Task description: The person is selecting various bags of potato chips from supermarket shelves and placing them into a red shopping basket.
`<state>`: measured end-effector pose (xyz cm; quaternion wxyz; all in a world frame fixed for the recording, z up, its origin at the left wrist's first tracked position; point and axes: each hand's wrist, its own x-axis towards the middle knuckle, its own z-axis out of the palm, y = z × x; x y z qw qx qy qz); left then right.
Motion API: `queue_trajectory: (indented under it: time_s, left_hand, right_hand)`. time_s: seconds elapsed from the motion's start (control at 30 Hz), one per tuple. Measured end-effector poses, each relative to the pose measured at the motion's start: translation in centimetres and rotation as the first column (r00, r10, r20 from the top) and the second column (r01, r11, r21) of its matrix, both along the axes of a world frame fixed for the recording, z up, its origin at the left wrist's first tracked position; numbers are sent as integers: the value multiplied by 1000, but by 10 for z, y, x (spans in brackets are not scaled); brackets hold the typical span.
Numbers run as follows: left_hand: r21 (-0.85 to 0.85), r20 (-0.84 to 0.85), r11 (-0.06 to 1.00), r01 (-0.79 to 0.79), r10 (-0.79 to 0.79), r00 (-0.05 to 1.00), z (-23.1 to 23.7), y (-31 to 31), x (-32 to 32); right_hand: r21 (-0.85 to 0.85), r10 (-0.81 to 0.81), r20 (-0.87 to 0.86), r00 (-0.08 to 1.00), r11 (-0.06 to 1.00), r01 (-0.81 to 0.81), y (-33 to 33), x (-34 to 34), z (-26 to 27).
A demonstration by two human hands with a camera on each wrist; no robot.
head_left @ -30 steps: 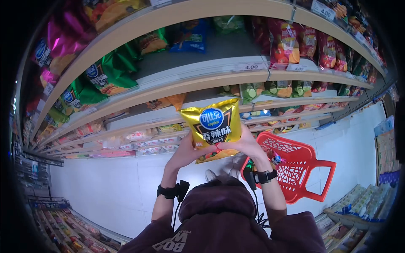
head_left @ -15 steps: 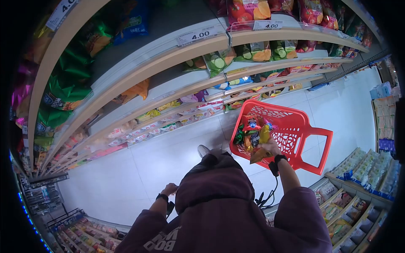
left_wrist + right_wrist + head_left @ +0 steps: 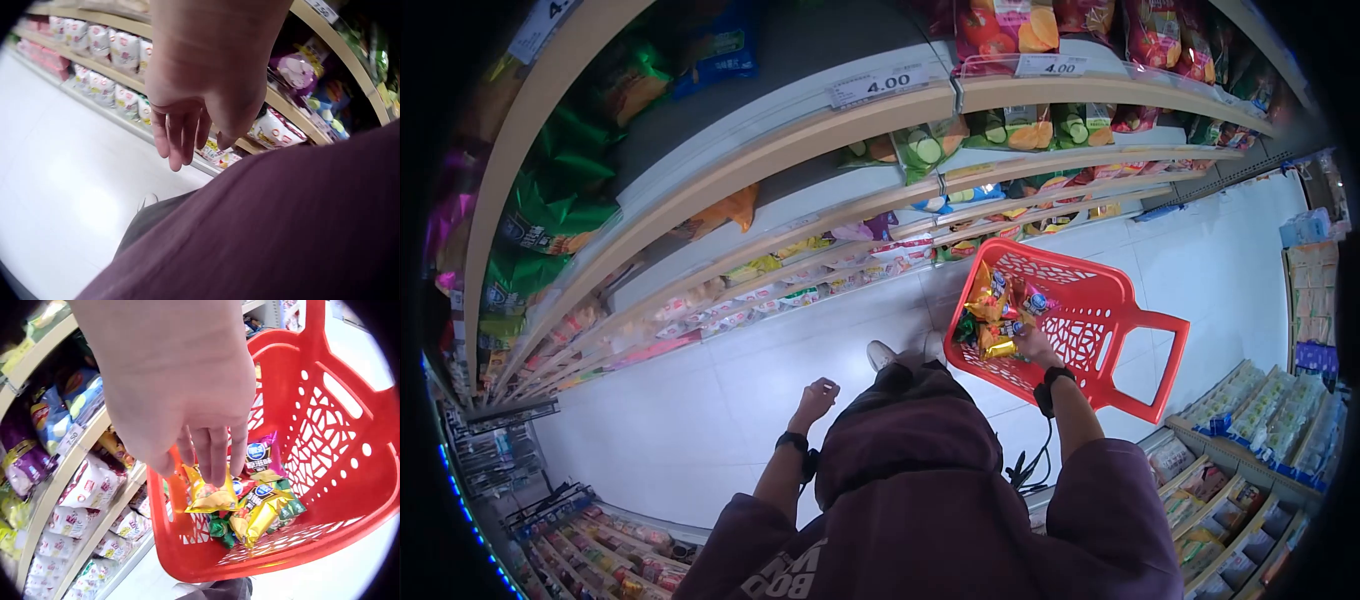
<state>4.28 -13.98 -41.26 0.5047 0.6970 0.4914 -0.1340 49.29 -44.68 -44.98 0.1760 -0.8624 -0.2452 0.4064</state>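
Note:
My right hand (image 3: 1036,346) hangs over the inside of a red basket (image 3: 1152,402). In the right wrist view, that hand (image 3: 187,403) has loosely extended fingers, their tips close above a yellow chip bag (image 3: 209,499); whether they touch it is unclear. A gold bag with a dark label (image 3: 261,515) lies among several others, including a magenta one (image 3: 265,457) and a green one (image 3: 221,529). My left hand (image 3: 814,402) hangs beside the body, nothing in it; its fingers point down in the left wrist view (image 3: 200,103).
Shelves of snack bags curve along the front and left, with a price label (image 3: 880,84) on one edge (image 3: 800,130). Low racks (image 3: 1245,400) stand at the right, others at the lower left. The basket is near my shoes (image 3: 882,354) on the white floor (image 3: 670,400).
Both hands held the gold bag up before the shelf; then the right hand alone carried it into the basket. Now it lies there, let go. The left hand dropped to the side and has since lifted slightly.

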Motion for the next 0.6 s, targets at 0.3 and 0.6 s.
queue_trajectory:
  time_s: [0.3, 0.6]
  left_hand:
    - [213, 70, 956, 200, -220, 973, 14, 26, 49]
    - [319, 28, 931, 177, -196, 980, -52, -4, -81]
  right_hand:
    - [-38, 350, 50, 935, 937, -349, 28, -41, 30]
    - [-109, 411, 181, 893, 911, -398, 6, -27, 27]
